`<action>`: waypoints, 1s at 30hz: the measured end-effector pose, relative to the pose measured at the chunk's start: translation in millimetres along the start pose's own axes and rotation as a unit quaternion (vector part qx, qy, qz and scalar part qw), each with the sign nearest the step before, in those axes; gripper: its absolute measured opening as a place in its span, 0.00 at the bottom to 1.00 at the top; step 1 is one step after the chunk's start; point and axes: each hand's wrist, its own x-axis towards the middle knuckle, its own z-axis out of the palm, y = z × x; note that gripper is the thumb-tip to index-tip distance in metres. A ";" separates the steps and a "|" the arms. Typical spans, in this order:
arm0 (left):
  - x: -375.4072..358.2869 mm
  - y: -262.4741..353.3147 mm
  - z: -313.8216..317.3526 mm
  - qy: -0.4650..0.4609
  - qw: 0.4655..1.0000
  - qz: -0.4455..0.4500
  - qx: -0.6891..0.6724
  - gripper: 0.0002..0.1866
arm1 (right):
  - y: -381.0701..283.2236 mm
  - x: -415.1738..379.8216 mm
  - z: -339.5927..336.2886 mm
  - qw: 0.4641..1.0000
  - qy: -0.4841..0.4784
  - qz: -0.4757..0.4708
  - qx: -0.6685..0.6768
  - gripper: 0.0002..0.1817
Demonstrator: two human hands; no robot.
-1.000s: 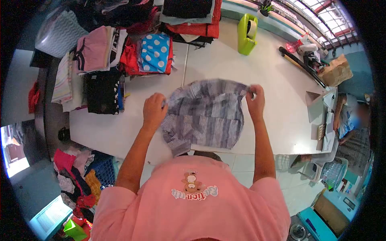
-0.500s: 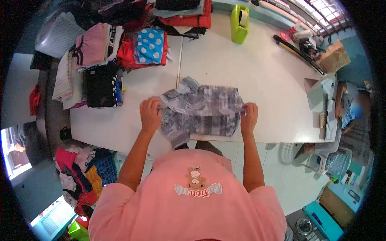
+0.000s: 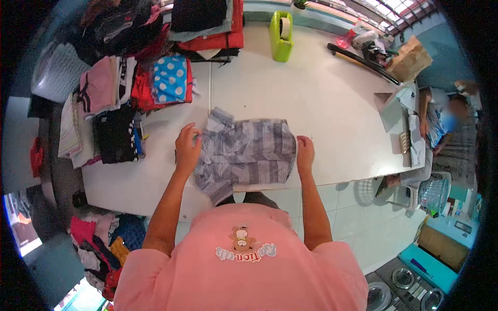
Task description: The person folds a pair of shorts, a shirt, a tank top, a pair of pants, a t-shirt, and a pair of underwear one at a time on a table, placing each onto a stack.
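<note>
A grey-and-white striped, checked short-sleeved shirt (image 3: 259, 150) lies spread on the white table, its collar end to the left and its hem to the right. At the collar end, my left hand (image 3: 188, 149) is open, with fingers bent and a little apart. My right hand (image 3: 305, 155) is beside the hem with its fingers loosely bent, and no cloth shows between them. The fingertips of both hands are close to the fabric; whether they touch it is hard to see.
Folded clothes (image 3: 171, 80) are stacked at the left and back of the white table (image 3: 332, 114). A green tape dispenser (image 3: 281, 39) stands at the back. A black bar (image 3: 363, 63) lies at the back right. Another person (image 3: 441, 119) is at the right. Loose clothes (image 3: 98, 243) are piled lower left.
Both hands have loosened from the shirt's ends, where they were pinching it. The raised fold along its middle has flattened out. The view has shifted, so things appear further left.
</note>
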 end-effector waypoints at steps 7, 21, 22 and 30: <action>37.8 -13.2 34.3 -0.121 0.990 -0.067 -0.023 0.10 | -32.7 23.2 26.4 0.981 -0.041 -0.016 -0.191 0.14; 51.8 -8.0 39.5 0.150 0.987 0.048 -0.025 0.14 | -64.5 34.3 42.6 0.974 0.096 -0.113 -0.169 0.13; 39.5 1.9 41.7 0.107 0.992 0.067 -0.026 0.12 | -60.0 29.2 48.2 0.970 0.063 -0.188 -0.140 0.12; -26.3 -5.3 61.9 -0.099 0.977 0.099 0.164 0.20 | -48.1 -0.7 69.7 0.905 -0.092 -0.287 -0.300 0.22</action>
